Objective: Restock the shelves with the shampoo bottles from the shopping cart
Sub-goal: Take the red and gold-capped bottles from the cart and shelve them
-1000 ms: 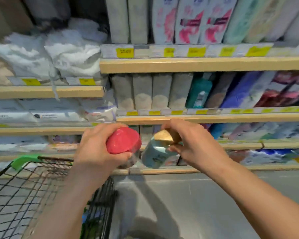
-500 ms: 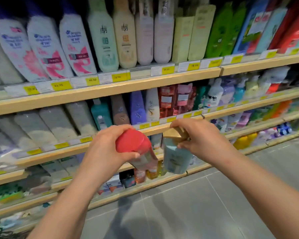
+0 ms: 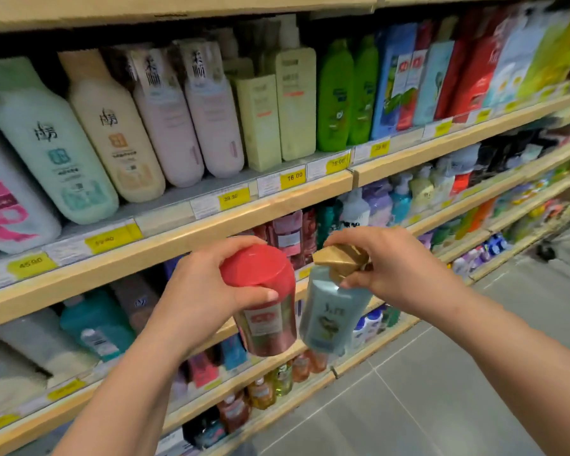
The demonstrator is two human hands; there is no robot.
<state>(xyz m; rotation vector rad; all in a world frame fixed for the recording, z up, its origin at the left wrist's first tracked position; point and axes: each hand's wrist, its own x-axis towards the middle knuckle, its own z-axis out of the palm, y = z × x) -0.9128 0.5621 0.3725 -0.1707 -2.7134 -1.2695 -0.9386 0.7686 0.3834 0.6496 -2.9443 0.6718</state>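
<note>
My left hand (image 3: pixel 195 291) grips a red shampoo bottle (image 3: pixel 270 324) just under its wide red cap, holding it upright in front of the shelves. Beside it, my right hand (image 3: pixel 392 274) holds a pale blue shampoo bottle (image 3: pixel 329 317) by its gold cap; the two bottles hang side by side, nearly touching. Both are held in the air, level with the third shelf edge (image 3: pixel 79 291). The shopping cart is out of view.
Wooden shelves run from lower left to upper right, packed with bottles: large mint and cream ones (image 3: pixel 89 136) at upper left, green ones (image 3: pixel 346 93) further right, small pump bottles (image 3: pixel 260 390) on the low shelves. Grey tiled floor (image 3: pixel 441 390) lies at lower right.
The view has swung up and to the right along the shelves; the cart has dropped out of sight. Both hands keep their bottles, held at the same height before me.
</note>
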